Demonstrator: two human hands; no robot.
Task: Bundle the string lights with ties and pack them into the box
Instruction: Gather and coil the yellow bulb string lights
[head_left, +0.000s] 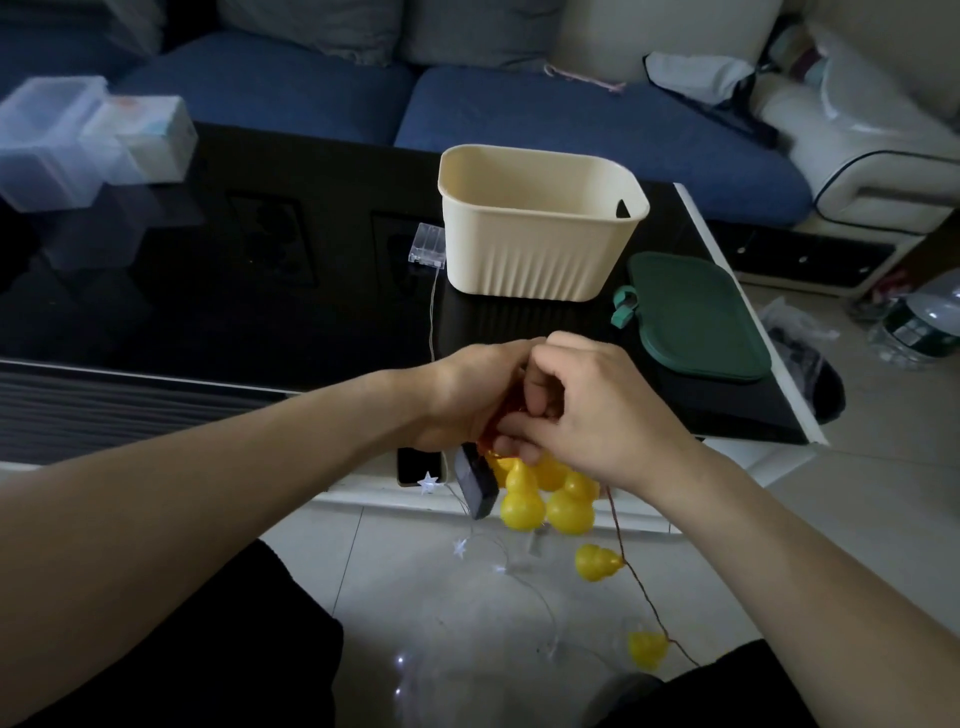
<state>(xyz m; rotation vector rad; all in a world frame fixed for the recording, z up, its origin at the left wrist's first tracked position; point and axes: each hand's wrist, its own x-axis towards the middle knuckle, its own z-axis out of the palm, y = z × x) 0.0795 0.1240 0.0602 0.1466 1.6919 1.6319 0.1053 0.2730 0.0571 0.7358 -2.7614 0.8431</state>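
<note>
My left hand (467, 395) and my right hand (597, 405) meet over the table's near edge, both curled around a gathered bunch of yellow gourd-shaped string lights (545, 499) on a red-brown wire. A black battery box (475, 486) hangs below my left hand. Two more yellow gourds (597, 562) trail down the wire toward the floor. A second string with small white stars (428, 482) runs from a clear battery case (427, 244) on the table down to the floor. The cream ribbed box (535, 260) stands empty just beyond my hands.
A green lid (696, 317) lies right of the box on the black glossy table (208, 291). Clear plastic containers (78, 140) sit at the table's far left. A blue sofa (519, 114) is behind. A water bottle (914, 322) stands on the floor at right.
</note>
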